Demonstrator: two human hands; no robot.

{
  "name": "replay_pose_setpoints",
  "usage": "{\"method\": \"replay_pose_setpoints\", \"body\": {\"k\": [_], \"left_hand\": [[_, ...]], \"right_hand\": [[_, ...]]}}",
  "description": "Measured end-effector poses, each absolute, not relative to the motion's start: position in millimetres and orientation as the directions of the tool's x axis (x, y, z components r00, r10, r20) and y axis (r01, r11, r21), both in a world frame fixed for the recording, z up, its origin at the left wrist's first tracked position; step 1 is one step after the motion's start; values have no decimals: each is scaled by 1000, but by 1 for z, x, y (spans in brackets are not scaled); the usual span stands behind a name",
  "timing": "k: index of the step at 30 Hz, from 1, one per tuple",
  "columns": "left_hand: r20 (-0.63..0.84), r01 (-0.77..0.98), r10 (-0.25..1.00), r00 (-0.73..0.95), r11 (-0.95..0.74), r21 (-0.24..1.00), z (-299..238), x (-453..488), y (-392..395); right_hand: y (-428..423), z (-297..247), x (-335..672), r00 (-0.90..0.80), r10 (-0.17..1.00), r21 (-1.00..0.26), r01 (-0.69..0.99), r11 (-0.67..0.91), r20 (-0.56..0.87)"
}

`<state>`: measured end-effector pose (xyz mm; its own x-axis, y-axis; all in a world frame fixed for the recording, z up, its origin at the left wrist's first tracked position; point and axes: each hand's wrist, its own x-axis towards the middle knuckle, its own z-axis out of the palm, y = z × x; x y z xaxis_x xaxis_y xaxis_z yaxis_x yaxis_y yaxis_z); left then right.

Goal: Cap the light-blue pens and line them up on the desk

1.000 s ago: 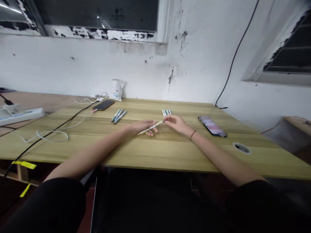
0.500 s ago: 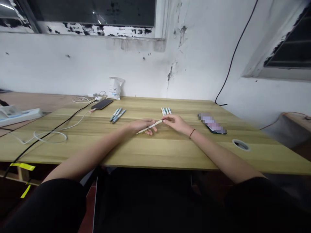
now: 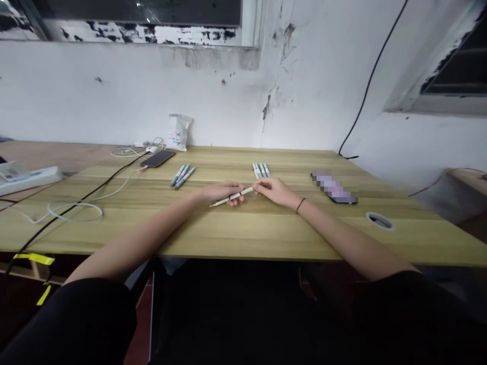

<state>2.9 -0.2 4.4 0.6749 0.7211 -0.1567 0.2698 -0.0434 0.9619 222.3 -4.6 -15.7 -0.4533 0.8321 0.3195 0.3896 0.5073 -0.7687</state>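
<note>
Both my hands hold one thin cream-coloured pen (image 3: 243, 192) low over the wooden table (image 3: 247, 228). My left hand (image 3: 220, 192) has its fingers closed round the pen's lower part, with the tip sticking out to the left. My right hand (image 3: 272, 190) pinches the pen's upper end. Just beyond my right hand lies a row of several pens (image 3: 261, 170) side by side. Three blue-grey pens (image 3: 182, 176) lie further left.
A dark phone (image 3: 157, 158) on a white cable and a small white bag (image 3: 178, 133) sit at the back left. Another phone (image 3: 335, 187) lies right of my hands. A cable hole (image 3: 379, 220) is near the right edge. A power strip (image 3: 28, 178) and black cord lie far left.
My hands and the pen have kept their grip and pose. The camera has tilted a little, so everything sits slightly higher in view.
</note>
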Motion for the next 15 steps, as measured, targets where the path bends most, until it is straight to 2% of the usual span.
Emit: {"method": "replay_pose_setpoints", "body": {"k": [10, 15], "left_hand": [[-139, 258, 739, 660, -49, 965, 3, 2, 2], [-116, 253, 715, 690, -88, 963, 4, 1, 2]], "right_hand": [[-5, -17, 220, -432, 841, -813, 324, 483, 327], [-6, -17, 219, -432, 856, -836, 326, 441, 283]]}}
